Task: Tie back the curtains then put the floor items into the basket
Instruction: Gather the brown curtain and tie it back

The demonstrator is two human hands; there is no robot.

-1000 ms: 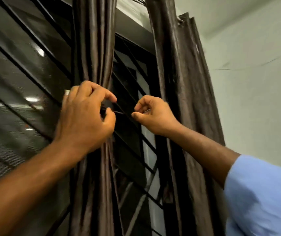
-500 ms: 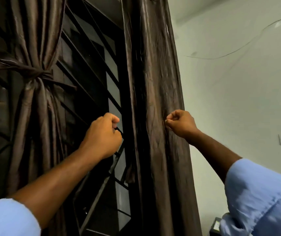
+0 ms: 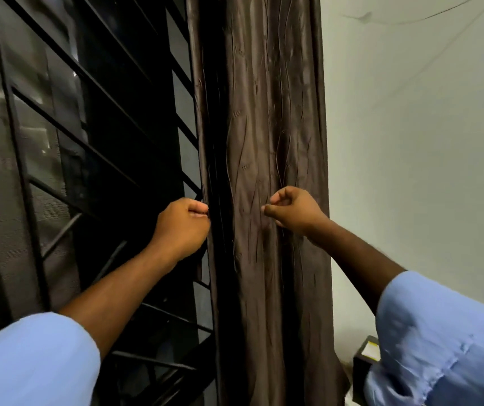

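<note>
Dark barred window (image 3: 94, 148) beside a pale wall (image 3: 416, 148) with hairline cracks.

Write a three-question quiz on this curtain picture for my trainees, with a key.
1. True or false: the brown curtain hangs loose, not yet tied.
2. Which hand is at the curtain's window-side edge? A) left hand B) right hand
3. Fill in: behind the left forearm stands a black window ____.

Key: 1 true; 2 A; 3 grille.
</note>
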